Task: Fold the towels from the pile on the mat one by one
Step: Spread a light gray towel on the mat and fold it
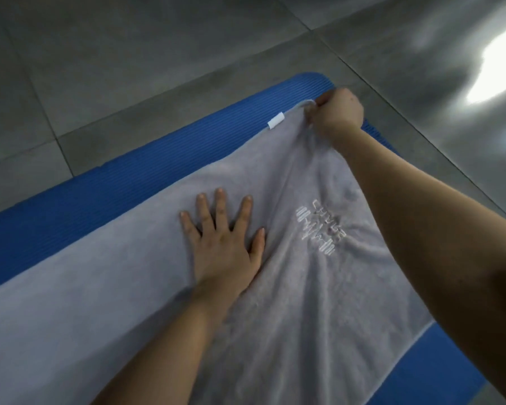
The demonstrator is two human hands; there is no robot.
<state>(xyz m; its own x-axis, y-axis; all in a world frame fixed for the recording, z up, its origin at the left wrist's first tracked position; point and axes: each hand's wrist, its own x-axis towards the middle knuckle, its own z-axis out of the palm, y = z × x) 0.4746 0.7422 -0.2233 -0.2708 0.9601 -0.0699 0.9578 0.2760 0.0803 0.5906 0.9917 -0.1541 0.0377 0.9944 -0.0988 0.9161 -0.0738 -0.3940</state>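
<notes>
A grey towel (123,287) with white embroidered lettering lies spread across the blue mat (146,159). My left hand (225,244) presses flat on the middle of the towel, fingers spread and straight. My right hand (338,112) reaches to the far corner of the towel and pinches it there, lifting that corner a little off the mat beside a small white label (276,120). Creases run from the pinched corner down toward my left hand. No pile of other towels shows in this view.
Grey floor tiles (129,54) surround the mat at the back and right. A bright light reflection (494,65) glares on the floor at the upper right. The mat's blue edge also shows at the lower right (438,366).
</notes>
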